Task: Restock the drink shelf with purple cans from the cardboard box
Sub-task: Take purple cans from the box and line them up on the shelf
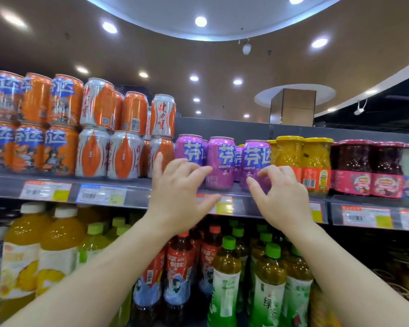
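Three purple cans stand in a front row on the grey drink shelf (137, 185), with more behind them: a left can (189, 147), a middle can (221, 159) and a right can (255, 154). My left hand (177, 194) hovers in front of the left can, fingers spread and curled, holding nothing. In front of the right can floats my right hand (281, 197), its fingers bent and apart, also holding nothing. Whether the fingertips touch the cans I cannot tell. The cardboard box is out of view.
Orange and silver cans (92, 128) are stacked two high to the left of the purple ones. Jars of yellow fruit (302, 159) and red fruit (366, 166) stand to the right. Bottled drinks (227, 272) fill the shelf below. Price tags (102, 194) line the shelf edge.
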